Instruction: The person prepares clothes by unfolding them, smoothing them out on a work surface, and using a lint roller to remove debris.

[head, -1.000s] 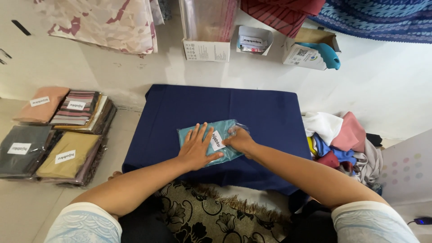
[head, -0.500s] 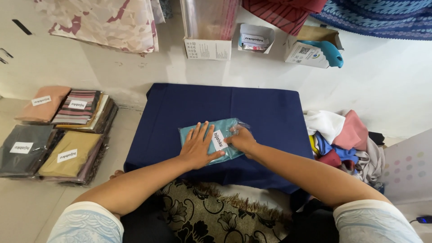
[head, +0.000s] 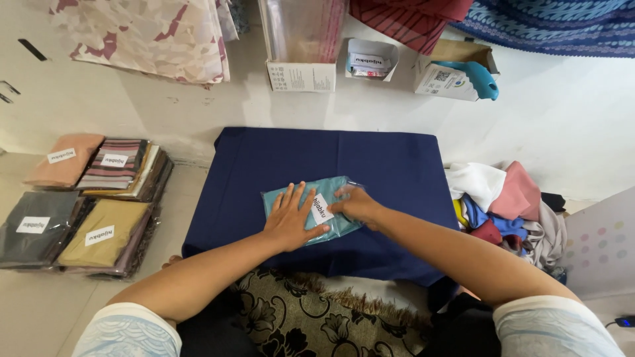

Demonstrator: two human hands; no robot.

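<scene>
Pressing down on a teal folded cloth in a clear plastic bag [head: 311,208], both hands work at the middle of the low surface [head: 390,158], which is draped in smooth navy fabric. The left hand [head: 289,219] lies flat with fingers spread apart across the packet; the right hand [head: 354,203] rests at its right edge, fingers curled, though whether they pinch the bag's flap is hard to tell. The step looks like flattening and closing the packet; the next move probably needs a firm press along the open edge. Similar bagged cloths [head: 86,198] lie stacked on the floor to the left, and loose soft garments [head: 506,198] are heaped to the right.
</scene>
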